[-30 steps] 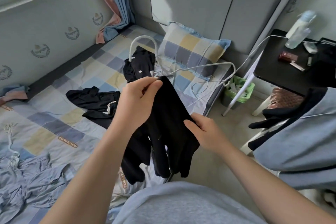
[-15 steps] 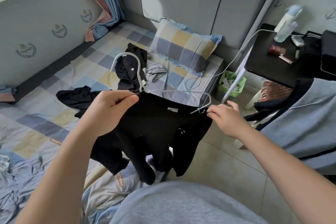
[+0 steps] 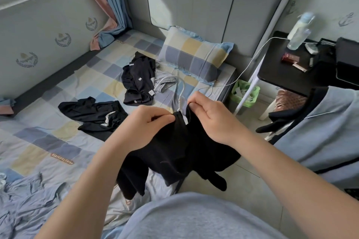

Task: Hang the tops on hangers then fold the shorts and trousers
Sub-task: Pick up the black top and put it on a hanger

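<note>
Collar work | left hand (image 3: 147,122) and right hand (image 3: 210,120) pinch black top (image 3: 174,153) either side of hanger (image 3: 181,91) hook, over the bed's (image 3: 38,137) near edge | soft, light, limp: likely best gripped at the shoulder seams.

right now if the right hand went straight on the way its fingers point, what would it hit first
The right hand, pinching the top, would likely meet the hanger neck first, then the left hand; depth is unclear.
</note>
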Tool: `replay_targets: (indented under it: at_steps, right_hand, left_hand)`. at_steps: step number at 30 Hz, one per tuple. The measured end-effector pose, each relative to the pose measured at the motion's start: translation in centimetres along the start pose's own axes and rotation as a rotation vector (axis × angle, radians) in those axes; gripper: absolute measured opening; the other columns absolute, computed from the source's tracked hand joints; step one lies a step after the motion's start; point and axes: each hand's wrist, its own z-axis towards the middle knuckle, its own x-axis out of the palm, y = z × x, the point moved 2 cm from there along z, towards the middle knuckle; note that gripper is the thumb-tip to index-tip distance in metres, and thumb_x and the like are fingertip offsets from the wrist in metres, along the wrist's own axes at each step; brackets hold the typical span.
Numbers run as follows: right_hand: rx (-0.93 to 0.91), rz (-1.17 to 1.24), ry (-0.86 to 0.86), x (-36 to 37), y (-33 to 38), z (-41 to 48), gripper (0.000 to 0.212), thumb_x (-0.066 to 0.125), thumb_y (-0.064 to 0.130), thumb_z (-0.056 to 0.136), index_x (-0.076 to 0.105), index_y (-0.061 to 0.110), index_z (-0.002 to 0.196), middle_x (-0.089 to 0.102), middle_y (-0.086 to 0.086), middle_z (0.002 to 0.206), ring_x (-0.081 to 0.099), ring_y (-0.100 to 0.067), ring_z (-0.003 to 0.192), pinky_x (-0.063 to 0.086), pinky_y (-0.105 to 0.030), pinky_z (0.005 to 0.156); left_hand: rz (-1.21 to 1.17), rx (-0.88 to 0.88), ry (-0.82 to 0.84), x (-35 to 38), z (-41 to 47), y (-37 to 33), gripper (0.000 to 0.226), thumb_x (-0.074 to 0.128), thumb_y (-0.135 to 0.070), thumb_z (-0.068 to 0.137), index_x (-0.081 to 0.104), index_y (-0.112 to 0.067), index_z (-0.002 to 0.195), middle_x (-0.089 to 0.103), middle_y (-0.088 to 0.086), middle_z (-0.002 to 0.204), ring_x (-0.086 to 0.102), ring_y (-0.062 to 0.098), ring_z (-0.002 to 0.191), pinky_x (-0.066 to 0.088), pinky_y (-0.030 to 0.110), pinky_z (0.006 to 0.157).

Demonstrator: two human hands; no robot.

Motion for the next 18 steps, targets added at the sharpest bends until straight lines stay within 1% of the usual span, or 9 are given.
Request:
replay_targets:
  at_steps: [1, 3, 5, 7, 9, 11, 14, 16, 18]
  right_hand:
    - [0.008, 0.019, 0.017, -0.3, -0.3, -0.1, 0.015, 0.047, 0.031, 0.104, 0.048, 0.024, 0.091, 0.045, 0.000, 0.061, 0.042, -0.017, 0.055, 0.038, -0.036, 0.059]
    - [0.013, 0.099, 0.027, -1.6, -0.9, -0.3, 0.014, 0.052, 0.042, 0.097, 0.051, 0.028, 0.093, 0.044, 0.006, 0.060, 0.040, -0.013, 0.056, 0.038, -0.031, 0.061]
    - [0.037, 0.147, 0.018, -3.4, -1.5, -0.2, 0.021, 0.058, 0.052, 0.092, 0.061, 0.031, 0.096, 0.044, 0.004, 0.060, 0.040, -0.017, 0.058, 0.037, -0.026, 0.062]
    - [0.067, 0.135, 0.015, -4.9, -2.2, 0.1, 0.030, 0.062, 0.058, 0.090, 0.071, 0.030, 0.091, 0.048, -0.013, 0.066, 0.041, -0.022, 0.060, 0.037, -0.026, 0.064]
    - [0.066, 0.117, 0.019, -5.7, -2.3, 0.2, 0.032, 0.062, 0.054, 0.087, 0.074, 0.024, 0.082, 0.052, -0.014, 0.070, 0.042, -0.016, 0.061, 0.038, -0.021, 0.063]
    - [0.062, 0.067, 0.030, -5.7, -2.1, 0.3, 0.034, 0.060, 0.048, 0.090, 0.071, 0.019, 0.076, 0.054, -0.006, 0.067, 0.045, -0.012, 0.060, 0.039, -0.016, 0.063]
    - [0.066, 0.065, 0.016, -5.9, -2.1, 0.7, 0.031, 0.061, 0.033, 0.097, 0.067, 0.014, 0.073, 0.055, 0.004, 0.060, 0.049, -0.006, 0.057, 0.040, -0.012, 0.062]
    - [0.055, 0.083, 0.001, -6.1, -2.0, 0.8, 0.029, 0.060, 0.033, 0.097, 0.065, 0.018, 0.073, 0.050, 0.003, 0.056, 0.047, -0.008, 0.054, 0.040, -0.015, 0.059]
    - [0.046, 0.093, -0.013, -6.1, -1.9, 0.8, 0.028, 0.059, 0.039, 0.095, 0.065, 0.021, 0.074, 0.043, 0.007, 0.052, 0.041, -0.009, 0.051, 0.035, -0.017, 0.054]
  left_hand:
    - [-0.012, -0.011, -0.010, -0.6, -0.1, 0.4, 0.028, 0.057, -0.059, 0.091, 0.074, -0.036, 0.088, 0.067, -0.005, 0.070, 0.059, 0.018, 0.062, 0.049, 0.033, 0.062]
    - [-0.016, -0.045, -0.061, -1.9, -0.3, 1.4, 0.024, 0.055, -0.071, 0.079, 0.071, -0.057, 0.090, 0.073, -0.010, 0.077, 0.064, 0.019, 0.066, 0.052, 0.032, 0.062]
    - [-0.028, -0.059, -0.147, -3.2, -0.5, 2.6, 0.018, 0.058, -0.070, 0.074, 0.069, -0.063, 0.087, 0.072, -0.009, 0.076, 0.059, 0.015, 0.058, 0.046, 0.023, 0.056]
    - [-0.116, -0.052, -0.234, -4.0, -0.6, 3.2, 0.009, 0.067, -0.056, 0.077, 0.071, -0.060, 0.084, 0.069, -0.016, 0.073, 0.055, 0.002, 0.058, 0.041, 0.010, 0.059]
    - [-0.173, -0.032, -0.280, -4.1, -0.5, 3.3, 0.017, 0.075, -0.038, 0.083, 0.073, -0.055, 0.084, 0.067, -0.022, 0.076, 0.058, -0.003, 0.065, 0.042, 0.006, 0.065]
    - [-0.187, -0.019, -0.304, -3.9, -0.2, 3.2, 0.021, 0.077, -0.030, 0.084, 0.074, -0.051, 0.086, 0.069, -0.019, 0.082, 0.062, -0.001, 0.073, 0.045, 0.011, 0.072]
    - [-0.219, -0.006, -0.322, -3.9, 0.3, 3.1, 0.018, 0.079, -0.028, 0.083, 0.075, -0.045, 0.085, 0.066, -0.016, 0.080, 0.058, 0.004, 0.072, 0.044, 0.024, 0.076]
    - [-0.224, 0.007, -0.323, -4.0, 0.4, 3.2, 0.019, 0.080, -0.026, 0.082, 0.075, -0.044, 0.083, 0.064, -0.009, 0.080, 0.055, 0.010, 0.072, 0.044, 0.030, 0.076]
    - [-0.211, 0.015, -0.327, -3.9, 0.5, 3.2, 0.019, 0.080, -0.026, 0.082, 0.074, -0.043, 0.083, 0.066, -0.006, 0.083, 0.055, 0.011, 0.073, 0.045, 0.031, 0.076]
